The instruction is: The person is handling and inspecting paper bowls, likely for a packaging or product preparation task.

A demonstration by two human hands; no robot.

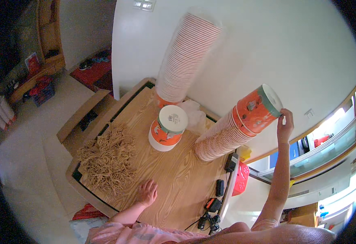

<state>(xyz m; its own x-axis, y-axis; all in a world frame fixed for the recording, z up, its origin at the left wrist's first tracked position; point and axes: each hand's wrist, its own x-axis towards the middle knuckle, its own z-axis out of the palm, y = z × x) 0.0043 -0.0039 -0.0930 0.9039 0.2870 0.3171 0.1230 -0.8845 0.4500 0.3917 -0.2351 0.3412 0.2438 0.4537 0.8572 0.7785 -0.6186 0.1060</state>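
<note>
My right hand (285,127) reaches up to the top of a tall stack of upside-down paper buckets (222,138). Its fingers are closed at the edge of the uppermost orange paper bucket (253,109), which has a green band and a white base. On the wood-grain table (178,187), my left hand (147,193) lies with its fingers stretched out and holds nothing. Nearest to it is a heap of tan twisted cords (109,160). Beyond, a separate orange bucket (168,128) stands upside down, its white base facing up.
A taller stack of nested buckets (190,53) in clear plastic wrap stands by the wall. Crumpled clear plastic (194,116) lies between the stacks. Black adapters (213,204) and cables line the table's right edge, beside a red perforated plastic item (240,179).
</note>
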